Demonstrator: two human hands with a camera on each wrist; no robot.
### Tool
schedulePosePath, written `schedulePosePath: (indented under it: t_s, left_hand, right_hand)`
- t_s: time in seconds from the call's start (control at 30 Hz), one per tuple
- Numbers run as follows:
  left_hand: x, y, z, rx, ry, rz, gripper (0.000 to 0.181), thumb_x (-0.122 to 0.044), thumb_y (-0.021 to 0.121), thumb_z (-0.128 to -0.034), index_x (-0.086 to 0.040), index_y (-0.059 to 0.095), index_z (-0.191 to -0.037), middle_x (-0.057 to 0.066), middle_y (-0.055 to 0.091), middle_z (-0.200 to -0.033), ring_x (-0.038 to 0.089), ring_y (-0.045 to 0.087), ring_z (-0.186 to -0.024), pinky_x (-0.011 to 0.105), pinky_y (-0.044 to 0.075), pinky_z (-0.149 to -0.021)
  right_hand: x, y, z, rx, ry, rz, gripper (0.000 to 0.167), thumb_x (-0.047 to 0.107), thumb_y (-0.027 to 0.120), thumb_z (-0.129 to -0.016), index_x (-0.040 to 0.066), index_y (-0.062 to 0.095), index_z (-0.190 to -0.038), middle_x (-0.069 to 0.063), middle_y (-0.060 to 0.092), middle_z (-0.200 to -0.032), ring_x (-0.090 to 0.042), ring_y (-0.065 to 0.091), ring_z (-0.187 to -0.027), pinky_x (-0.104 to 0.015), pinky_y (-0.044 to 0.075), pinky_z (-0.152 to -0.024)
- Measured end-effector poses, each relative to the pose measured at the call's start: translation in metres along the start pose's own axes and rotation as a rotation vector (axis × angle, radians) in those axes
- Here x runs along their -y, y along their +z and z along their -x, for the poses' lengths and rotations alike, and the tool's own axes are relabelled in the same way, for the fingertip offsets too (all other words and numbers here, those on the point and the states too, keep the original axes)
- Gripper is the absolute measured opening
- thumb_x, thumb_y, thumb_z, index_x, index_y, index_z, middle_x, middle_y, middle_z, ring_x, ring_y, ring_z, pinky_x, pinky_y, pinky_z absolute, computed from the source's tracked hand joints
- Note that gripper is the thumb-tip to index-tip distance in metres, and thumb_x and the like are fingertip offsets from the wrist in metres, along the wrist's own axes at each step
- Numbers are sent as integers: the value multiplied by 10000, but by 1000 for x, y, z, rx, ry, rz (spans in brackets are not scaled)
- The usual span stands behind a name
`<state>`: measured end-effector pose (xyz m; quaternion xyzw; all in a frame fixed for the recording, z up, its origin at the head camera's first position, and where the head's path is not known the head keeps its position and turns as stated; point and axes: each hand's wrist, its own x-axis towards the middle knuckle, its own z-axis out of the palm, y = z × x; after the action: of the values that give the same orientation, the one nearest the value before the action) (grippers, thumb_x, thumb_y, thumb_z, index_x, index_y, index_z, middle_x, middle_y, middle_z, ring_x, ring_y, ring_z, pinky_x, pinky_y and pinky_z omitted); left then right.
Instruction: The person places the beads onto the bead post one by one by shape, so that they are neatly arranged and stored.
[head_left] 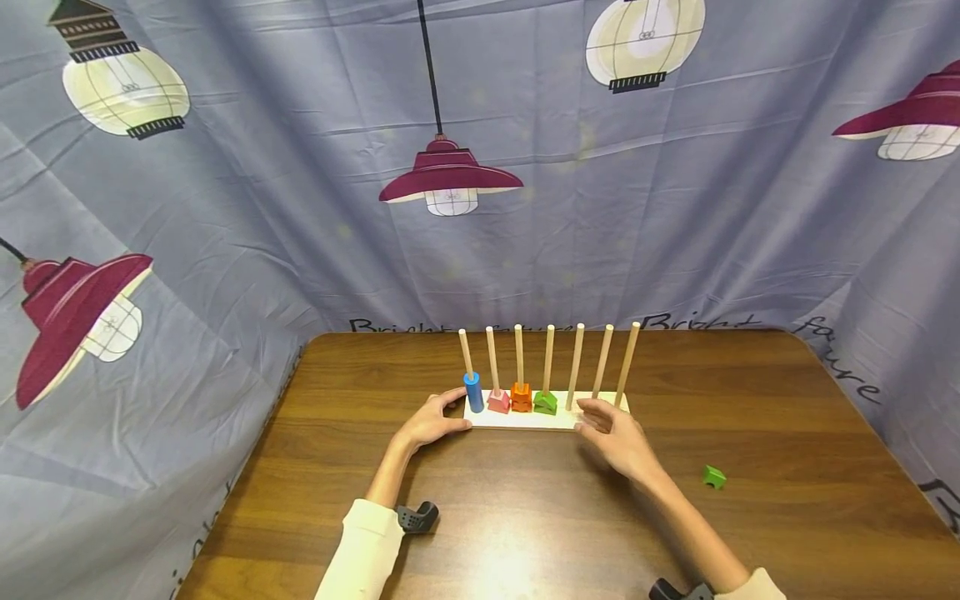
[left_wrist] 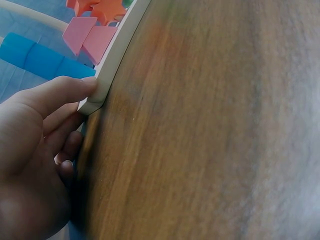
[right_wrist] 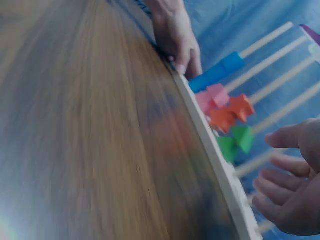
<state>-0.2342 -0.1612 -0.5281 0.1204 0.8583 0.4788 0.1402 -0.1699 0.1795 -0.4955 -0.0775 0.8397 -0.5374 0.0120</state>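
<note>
A pale wooden peg board point(head_left: 558, 421) with several upright rods stands on the table. My left hand point(head_left: 431, 419) grips its left end, the thumb point(left_wrist: 82, 89) on the front edge. Beside that hand, blue cylinders point(head_left: 474, 393) are stacked on the first rod. Along the row come pink blocks point(head_left: 498, 401), orange star-like blocks point(head_left: 521, 398) and green notched blocks point(head_left: 545, 402), each round a rod. My right hand point(head_left: 617, 437) hovers by the bare rods at the right, fingers apart and nothing between them, as the right wrist view point(right_wrist: 295, 185) shows.
One loose green block point(head_left: 714, 477) lies on the brown wooden table point(head_left: 787, 417), right of my right forearm. A grey-blue cloth point(head_left: 525, 275) printed with lamps hangs behind the table and along its sides.
</note>
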Motion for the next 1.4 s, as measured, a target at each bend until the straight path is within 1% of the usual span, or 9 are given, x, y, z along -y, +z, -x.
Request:
schedulePosePath:
  t_s: [0.13, 0.3, 0.43, 0.6, 0.7, 0.77, 0.83, 1.07, 1.4]
  left_hand:
    - [-1, 1, -1, 7, 0, 3, 688, -189, 777, -853, -81, 500, -1474, 181, 489, -1328, 335, 412, -1247, 544, 342, -1040]
    - [-1, 2, -1, 5, -1, 7, 693, -188, 778, -846, -78, 501, -1472, 186, 489, -1321, 341, 412, -1243, 548, 342, -1037]
    - [0, 1, -1, 4, 1, 4, 695, -189, 777, -847, -65, 498, -1471, 193, 487, -1325, 349, 410, -1246, 556, 343, -1034]
    - [0, 0, 0, 5, -1, 0, 701, -197, 775, -845, -63, 494, -1473, 194, 487, -1325, 348, 414, -1246, 559, 344, -1034]
    - [0, 0, 1, -8, -2, 0, 701, -192, 778, -837, -57, 501, -1466, 200, 493, -1320, 356, 418, -1245, 563, 342, -1036]
    - [0, 0, 1, -13, -1, 1, 701, -189, 780, -834, -53, 503, -1463, 204, 493, -1321, 360, 417, -1247, 566, 338, -1038]
    - [0, 1, 1, -12, -5, 7, 700, -186, 779, -836, -54, 501, -1464, 205, 487, -1326, 360, 411, -1253, 562, 334, -1043]
    - [-1, 2, 1, -10, -10, 14, 701, -175, 780, -840, -46, 494, -1467, 209, 476, -1329, 368, 400, -1257, 572, 326, -1045]
    - [-5, 1, 1, -22, -7, 5, 695, -184, 791, -837, -63, 509, -1461, 200, 493, -1323, 358, 418, -1255, 567, 337, -1040]
  right_hand:
    - [-7, -32, 24, -103, -67, 162, 322, 109, 704, -940, -14, 654, -1232, -211, 667, -1204, -384, 650, -1084, -484, 506, -906]
    - [-23, -77, 57, -240, -99, 391, 289, 127, 738, -913, 33, 683, -1181, -218, 678, -1156, -419, 676, -957, -572, 514, -785]
    - [-43, -107, 83, -275, 7, 468, 342, 176, 724, -930, 3, 648, -1216, -322, 585, -1236, -531, 590, -1013, -637, 465, -750]
    - [-63, -129, 105, -201, 175, 467, 488, 312, 698, -952, -42, 588, -1270, -369, 565, -1238, -559, 545, -1078, -641, 434, -776]
    - [-71, -131, 109, -188, 195, 476, 504, 340, 726, -926, -38, 616, -1240, -303, 648, -1144, -338, 677, -934, -587, 450, -764]
    - [-74, -130, 109, -203, 196, 485, 475, 333, 744, -911, -23, 644, -1208, -234, 691, -1082, -139, 670, -819, -548, 457, -744]
    - [-75, -129, 107, -207, 195, 482, 445, 308, 748, -908, -25, 656, -1189, -192, 710, -1041, -59, 639, -758, -541, 454, -744]
    - [-72, -121, 95, -135, 209, 443, 454, 280, 706, -943, -75, 620, -1213, -181, 698, -1025, -279, 679, -836, -478, 506, -706]
    - [-60, -97, 75, -100, 149, 403, 469, 235, 750, -906, -110, 619, -1196, -153, 707, -957, -277, 682, -803, -361, 528, -627]
